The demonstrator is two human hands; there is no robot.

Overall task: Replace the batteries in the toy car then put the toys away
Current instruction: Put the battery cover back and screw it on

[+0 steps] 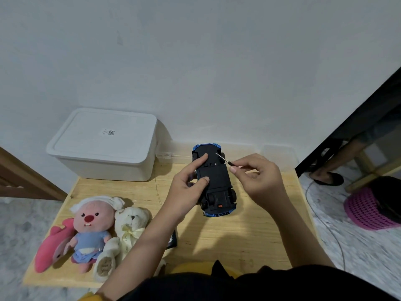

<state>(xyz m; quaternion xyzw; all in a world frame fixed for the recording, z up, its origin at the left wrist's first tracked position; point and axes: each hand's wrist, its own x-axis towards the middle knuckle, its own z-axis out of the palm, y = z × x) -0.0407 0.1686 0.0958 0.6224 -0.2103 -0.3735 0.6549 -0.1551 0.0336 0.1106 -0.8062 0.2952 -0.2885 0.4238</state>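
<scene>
My left hand (186,183) gripping blue car (213,181) upturned, black underside up; right hand (258,177) pinching screwdriver (223,158).

Lidded storage box (104,144) at the far left of the tabletop (249,242), against the wall. Toy car (213,181) right of it, underside up, above mid-tabletop. Left hand (186,187) on the car's left flank; right hand (258,177) to its right, with screwdriver (223,158) over the far end. Three plush toys (91,231) side by side at the near left. Small flat card (172,240) just right of them. Basket (368,209) on the floor, right of the tabletop.
</scene>
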